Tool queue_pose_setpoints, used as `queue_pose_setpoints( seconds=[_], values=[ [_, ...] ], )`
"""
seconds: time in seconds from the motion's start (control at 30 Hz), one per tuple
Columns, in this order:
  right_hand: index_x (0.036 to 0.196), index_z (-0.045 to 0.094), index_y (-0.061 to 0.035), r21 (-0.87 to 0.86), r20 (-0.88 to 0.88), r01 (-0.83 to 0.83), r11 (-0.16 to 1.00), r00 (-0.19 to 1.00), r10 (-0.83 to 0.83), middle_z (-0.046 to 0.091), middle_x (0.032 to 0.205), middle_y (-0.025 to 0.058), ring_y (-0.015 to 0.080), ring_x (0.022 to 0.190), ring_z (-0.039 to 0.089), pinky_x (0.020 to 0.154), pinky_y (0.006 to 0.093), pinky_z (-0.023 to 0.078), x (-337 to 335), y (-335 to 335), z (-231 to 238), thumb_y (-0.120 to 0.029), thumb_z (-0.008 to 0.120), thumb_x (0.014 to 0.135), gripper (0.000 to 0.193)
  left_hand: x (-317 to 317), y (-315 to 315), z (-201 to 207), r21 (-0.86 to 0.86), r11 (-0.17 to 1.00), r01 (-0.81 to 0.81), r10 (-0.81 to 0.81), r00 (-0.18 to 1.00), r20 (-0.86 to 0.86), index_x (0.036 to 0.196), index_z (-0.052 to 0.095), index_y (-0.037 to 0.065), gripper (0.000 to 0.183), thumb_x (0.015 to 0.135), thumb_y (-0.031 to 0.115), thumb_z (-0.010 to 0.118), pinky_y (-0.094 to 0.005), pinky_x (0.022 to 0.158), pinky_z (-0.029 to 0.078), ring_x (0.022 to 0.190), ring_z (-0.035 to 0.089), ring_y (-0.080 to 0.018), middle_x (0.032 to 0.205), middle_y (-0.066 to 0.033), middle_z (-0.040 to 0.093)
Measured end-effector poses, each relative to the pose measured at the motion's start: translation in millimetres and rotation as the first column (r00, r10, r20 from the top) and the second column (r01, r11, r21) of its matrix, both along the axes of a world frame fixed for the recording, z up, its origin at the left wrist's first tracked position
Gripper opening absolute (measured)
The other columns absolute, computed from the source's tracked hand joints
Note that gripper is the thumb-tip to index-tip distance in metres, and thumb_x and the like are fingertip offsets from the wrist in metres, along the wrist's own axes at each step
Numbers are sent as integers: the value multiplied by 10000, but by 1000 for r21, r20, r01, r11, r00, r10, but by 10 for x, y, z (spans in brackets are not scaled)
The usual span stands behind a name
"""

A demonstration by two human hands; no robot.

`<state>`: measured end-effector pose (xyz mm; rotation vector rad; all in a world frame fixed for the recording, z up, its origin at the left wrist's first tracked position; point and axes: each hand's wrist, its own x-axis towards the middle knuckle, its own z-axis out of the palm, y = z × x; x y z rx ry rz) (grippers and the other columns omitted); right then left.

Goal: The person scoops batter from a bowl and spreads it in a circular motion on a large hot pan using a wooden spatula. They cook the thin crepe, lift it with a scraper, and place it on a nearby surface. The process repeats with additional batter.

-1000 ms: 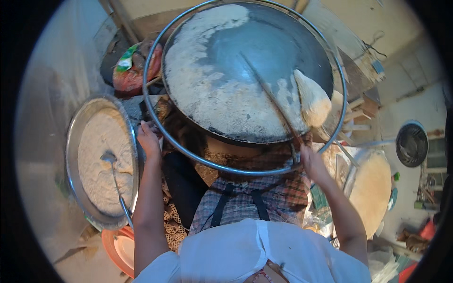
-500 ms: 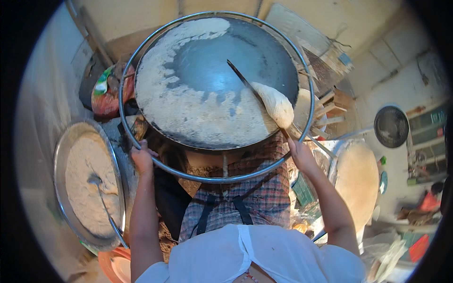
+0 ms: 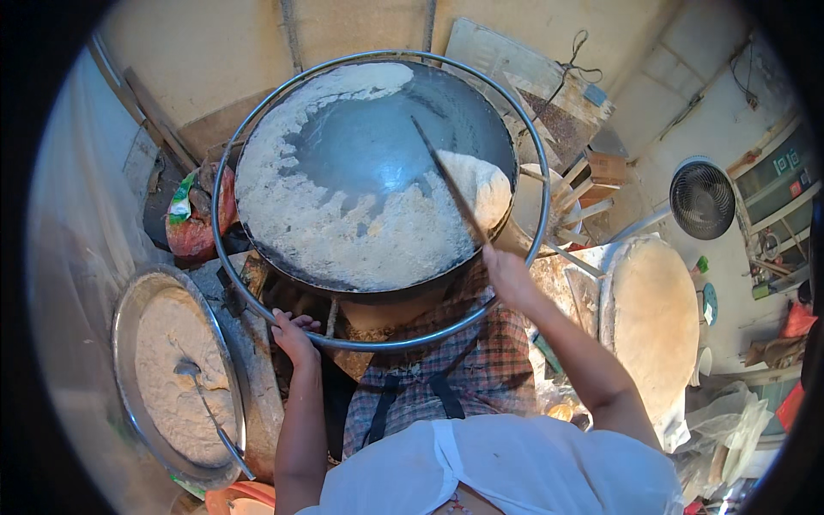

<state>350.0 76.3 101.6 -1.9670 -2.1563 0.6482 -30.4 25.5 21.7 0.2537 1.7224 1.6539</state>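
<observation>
A wide, round, dark griddle (image 3: 343, 146) carries a broken layer of pale batter (image 3: 343, 249) along its left and near sides, with a bluish bare patch in the middle. My right hand (image 3: 508, 279) grips the lower end of a long, thin, dark spatula (image 3: 448, 182), which slants up and left over the griddle. A smooth, thick lump of batter (image 3: 485, 190) sits against the spatula's right side, near the griddle's right edge. At the near left, my left hand (image 3: 296, 335) curls its fingers over the metal ring (image 3: 403, 345) that circles the griddle.
A metal basin (image 3: 129, 343) of pale batter stands at the left, a ladle (image 3: 187, 367) in it. Under the griddle's left edge lies a red bag (image 3: 190, 230). To the right are a large round pale board (image 3: 651, 326), wooden sticks (image 3: 584, 210) and a fan (image 3: 702, 199).
The spatula and batter lump have moved left, from over the ring's near right onto the griddle. My left hand sits further right along the ring. The whole view has shifted.
</observation>
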Motion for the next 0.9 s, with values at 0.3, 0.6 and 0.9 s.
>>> queue_pose_setpoints(
  seconds=[0.3, 0.6, 0.9],
  values=[
    [968, 538, 37, 58, -7, -22, 998, 1000, 23, 607, 813, 263, 458, 748, 597, 666, 519, 481, 221, 200, 31, -196, 341, 979, 306, -841, 373, -190, -95, 995, 0, -39, 911, -411, 883, 548, -53, 451, 984, 369, 428, -323, 445, 449, 424, 520, -203, 583, -113, 552],
    [995, 490, 18, 195, 67, -142, 971, 989, 131, 578, 782, 261, 441, 750, 593, 662, 482, 488, 437, -1, -73, -226, 377, 980, 269, -574, -198, -213, -126, 989, 82, -101, 984, -146, 927, 596, -26, 560, 980, 483, 369, -308, 477, 464, 505, 553, -197, 625, -97, 568],
    [1012, 527, 9, -81, -37, 92, 992, 995, -95, 592, 788, 228, 394, 757, 612, 636, 468, 489, 519, -267, 10, -180, 411, 954, 230, -401, 107, -152, -13, 987, 160, -159, 968, -193, 1043, 422, -27, 277, 967, 229, 496, -319, 407, 446, 389, 482, -182, 516, -76, 486]
  ],
)
